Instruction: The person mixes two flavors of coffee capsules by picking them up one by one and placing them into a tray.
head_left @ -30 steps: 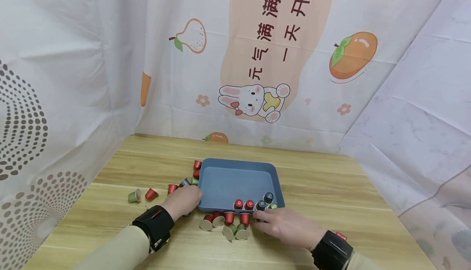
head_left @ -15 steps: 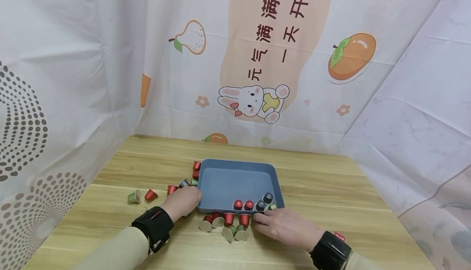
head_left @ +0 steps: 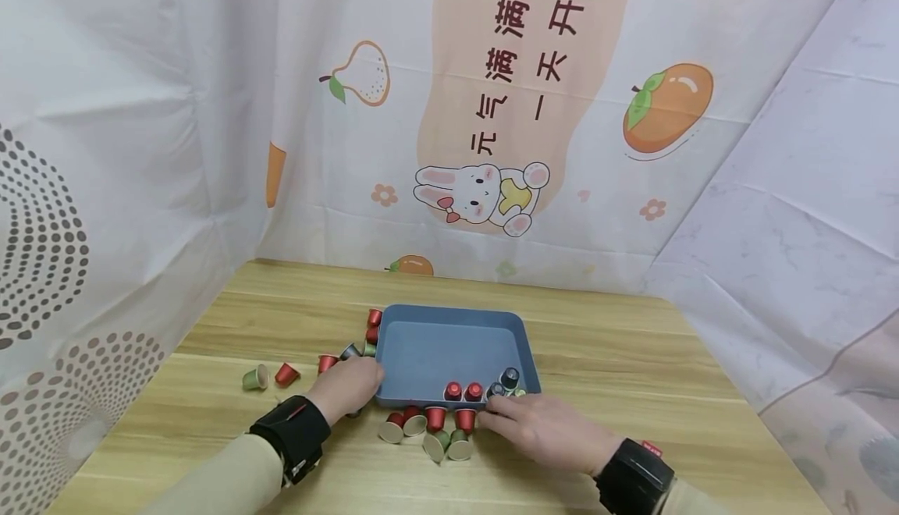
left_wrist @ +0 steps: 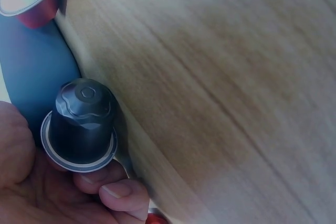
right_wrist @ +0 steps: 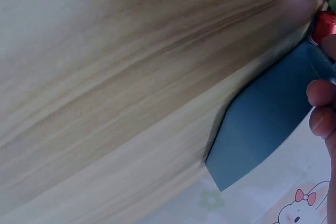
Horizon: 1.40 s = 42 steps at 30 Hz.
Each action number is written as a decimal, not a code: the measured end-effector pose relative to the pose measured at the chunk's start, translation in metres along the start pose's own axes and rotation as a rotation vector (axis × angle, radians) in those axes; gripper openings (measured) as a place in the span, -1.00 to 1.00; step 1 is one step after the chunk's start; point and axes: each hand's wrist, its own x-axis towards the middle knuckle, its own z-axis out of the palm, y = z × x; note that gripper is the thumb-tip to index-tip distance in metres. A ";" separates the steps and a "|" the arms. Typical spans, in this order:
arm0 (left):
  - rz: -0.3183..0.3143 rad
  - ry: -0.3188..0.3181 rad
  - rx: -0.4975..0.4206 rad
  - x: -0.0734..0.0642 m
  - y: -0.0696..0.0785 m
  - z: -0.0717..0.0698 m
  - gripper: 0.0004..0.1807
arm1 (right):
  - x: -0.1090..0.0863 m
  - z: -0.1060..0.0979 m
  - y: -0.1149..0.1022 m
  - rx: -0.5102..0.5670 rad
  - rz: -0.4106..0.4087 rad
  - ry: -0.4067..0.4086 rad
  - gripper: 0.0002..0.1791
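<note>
A blue-grey tray (head_left: 449,343) lies on the wooden table with several coffee capsules inside its front right corner, two red and others dark or green. My left hand (head_left: 349,385) is at the tray's front left corner. In the left wrist view its thumb and curled fingers (left_wrist: 123,192) close around the rim of a dark coffee capsule (left_wrist: 84,111), beside the tray's outer wall. My right hand (head_left: 544,429) reaches to the front rim, its fingertips overlapping a dark capsule (head_left: 496,390) in the tray. I cannot tell whether they pinch it.
More capsules line the tray's outside: red ones (head_left: 435,419) and green ones (head_left: 460,446) at the front, others along the left side. Farther left lie a green capsule (head_left: 256,377) and a red capsule (head_left: 286,374). A printed cloth (head_left: 597,211) hangs behind the table.
My right fingertips have moved slightly up over the tray's front rim, onto the dark capsule. The left hand stays at the corner, and the head view has shifted a little.
</note>
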 end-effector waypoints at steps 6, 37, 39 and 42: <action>-0.017 -0.003 -0.028 0.002 0.002 -0.002 -0.74 | 0.005 -0.005 0.007 0.083 0.012 0.109 -0.61; -0.008 -0.002 -0.018 0.003 0.007 -0.009 -0.76 | 0.001 -0.020 0.055 0.177 0.249 0.199 -0.61; -0.010 -0.005 -0.018 0.004 0.007 -0.010 -0.76 | 0.000 -0.021 0.056 0.189 0.267 0.191 -0.62; -0.017 -0.012 -0.024 0.004 0.007 -0.010 -0.76 | 0.000 -0.020 0.059 0.200 0.283 0.187 -0.62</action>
